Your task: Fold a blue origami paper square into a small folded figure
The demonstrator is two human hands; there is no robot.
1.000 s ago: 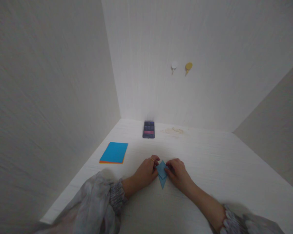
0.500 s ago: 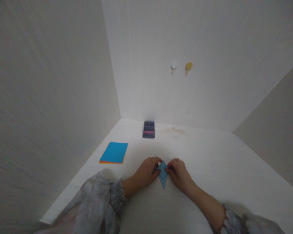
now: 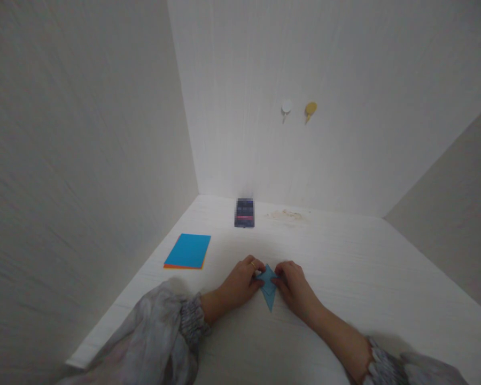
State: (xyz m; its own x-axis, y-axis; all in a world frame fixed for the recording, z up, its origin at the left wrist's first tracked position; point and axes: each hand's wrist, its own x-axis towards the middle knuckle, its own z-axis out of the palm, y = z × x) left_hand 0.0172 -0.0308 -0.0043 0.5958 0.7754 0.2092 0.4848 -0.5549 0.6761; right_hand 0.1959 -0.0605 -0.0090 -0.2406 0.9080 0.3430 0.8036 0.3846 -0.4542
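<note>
I have a small piece of light-blue folded paper (image 3: pixel 268 289) pinched between my two hands, low down in front of me on the white surface (image 3: pixel 344 256). Its shape is a kite: the long, narrow tip points back toward my body, and the shorter, blunter corner points away from me, toward the back wall (image 3: pixel 240 139). The long axis runs nearly straight away from me, with the near tip leaning slightly to my right. A V-shaped layered edge crosses it, its point also toward me.

My left hand (image 3: pixel 240 282) grips the left edge, thumb on top and fingers curled; my right hand (image 3: pixel 293 283) grips the right edge likewise. I wear a yellowish ring (image 3: pixel 253 265) on the left.

Off to my left, well apart from the folded paper, lies a stack of square sheets (image 3: pixel 187 250), blue on top with orange showing beneath. Farther back, near the wall, sits a dark, blurred-out rectangular object (image 3: pixel 244 213).
</note>
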